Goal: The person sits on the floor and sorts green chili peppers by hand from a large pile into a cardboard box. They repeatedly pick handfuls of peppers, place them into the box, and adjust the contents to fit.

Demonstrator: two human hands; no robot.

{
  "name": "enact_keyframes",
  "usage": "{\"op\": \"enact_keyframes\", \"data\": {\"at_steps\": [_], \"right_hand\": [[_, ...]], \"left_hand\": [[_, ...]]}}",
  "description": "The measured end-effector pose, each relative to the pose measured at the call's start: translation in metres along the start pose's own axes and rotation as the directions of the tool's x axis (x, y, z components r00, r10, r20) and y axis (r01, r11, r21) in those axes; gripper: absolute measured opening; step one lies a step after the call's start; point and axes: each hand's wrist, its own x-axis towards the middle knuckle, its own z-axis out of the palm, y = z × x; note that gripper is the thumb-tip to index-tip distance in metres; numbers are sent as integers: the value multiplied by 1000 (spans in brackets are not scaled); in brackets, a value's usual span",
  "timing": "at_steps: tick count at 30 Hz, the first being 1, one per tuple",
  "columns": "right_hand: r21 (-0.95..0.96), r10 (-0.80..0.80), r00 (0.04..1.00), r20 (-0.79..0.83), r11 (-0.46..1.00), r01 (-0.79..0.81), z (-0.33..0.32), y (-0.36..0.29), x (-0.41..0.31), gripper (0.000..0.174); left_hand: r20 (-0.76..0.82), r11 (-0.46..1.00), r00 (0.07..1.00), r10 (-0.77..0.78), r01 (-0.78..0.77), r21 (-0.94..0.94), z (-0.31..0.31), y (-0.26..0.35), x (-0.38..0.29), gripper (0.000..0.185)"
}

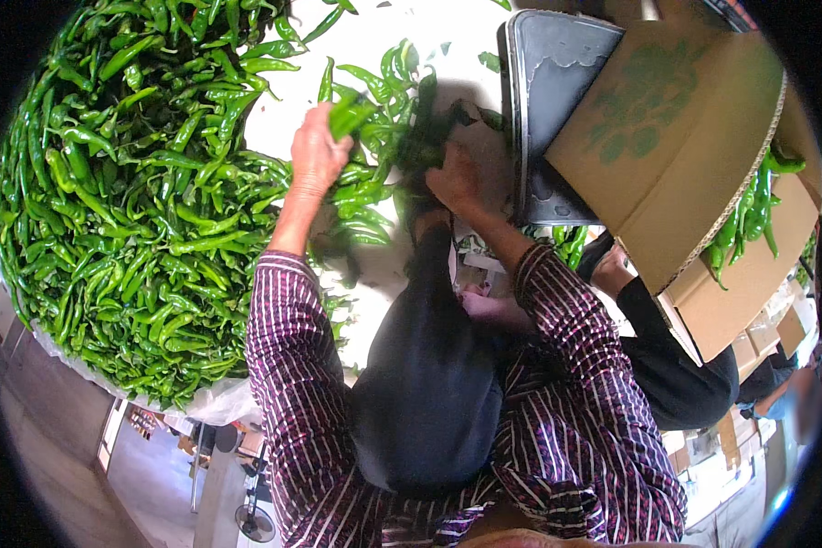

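My left hand [318, 152] is closed around green chili peppers [349, 116], which are blurred. Loose peppers [370, 188] lie on the white surface [284, 109] just right of that hand. Further right, my right hand [457, 179] is curled low in shadow, close to dark, shaded peppers [421, 123]. Whether its fingers hold anything is hidden. A large heap of glossy green peppers [144, 198] fills the left side and reaches to my left forearm.
Right of my hands is a worn black plastic tray [562, 68]. Over it leans the flap of a cardboard box [664, 137] with green printing; peppers [750, 212] show inside. My bent knee [425, 383] rises between my arms. A person [788, 404] is at the far right.
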Motion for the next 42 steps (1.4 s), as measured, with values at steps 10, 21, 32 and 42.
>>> {"op": "enact_keyframes", "data": {"at_steps": [10,21,32,42], "right_hand": [[431,207,968,-145,893,-126,-34,-36,9,52],[354,192,974,-120,925,-138,-29,-40,26,42],[580,87,996,4,812,-73,-8,-36,27,46],[766,20,985,173,626,-147,21,-27,49,44]], "left_hand": [[-82,934,947,-309,319,164,22,-38,32,55],[424,619,763,-488,645,-448,-23,-32,20,45],[549,624,749,-371,639,-451,3,-19,8,57],[436,771,891,-126,364,-522,-8,11,19,66]]}}
